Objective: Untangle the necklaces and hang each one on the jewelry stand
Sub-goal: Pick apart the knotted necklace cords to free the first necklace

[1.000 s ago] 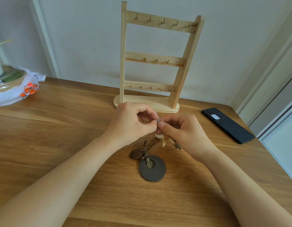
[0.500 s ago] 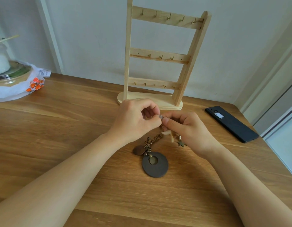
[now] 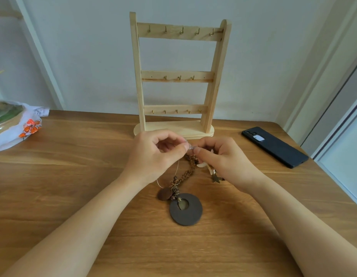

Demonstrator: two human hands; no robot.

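Just in front of the jewelry stand, the two hands meet a little above the wooden surface. The left hand has its fingers curled, with thumb and forefinger pinched on a small pale piece at the top of the necklaces. The right hand pinches the same spot from the other side, its fingertips almost touching the left's. From the pinch the necklaces hang down, and their lower end lies on the surface between the forearms. A brown braided cord runs down to a large dark ring-shaped pendant, which lies flat, with a smaller brown disc just to its left. A thin clear thread loops down beside the left wrist. Pale charms and a dark star dangle under the right palm. The stand is upright near the wall, and its three crossbars carry small brass hooks. A black phone lies flat to the right, well apart from the hands. A white plastic bag with orange print sits at the far left.
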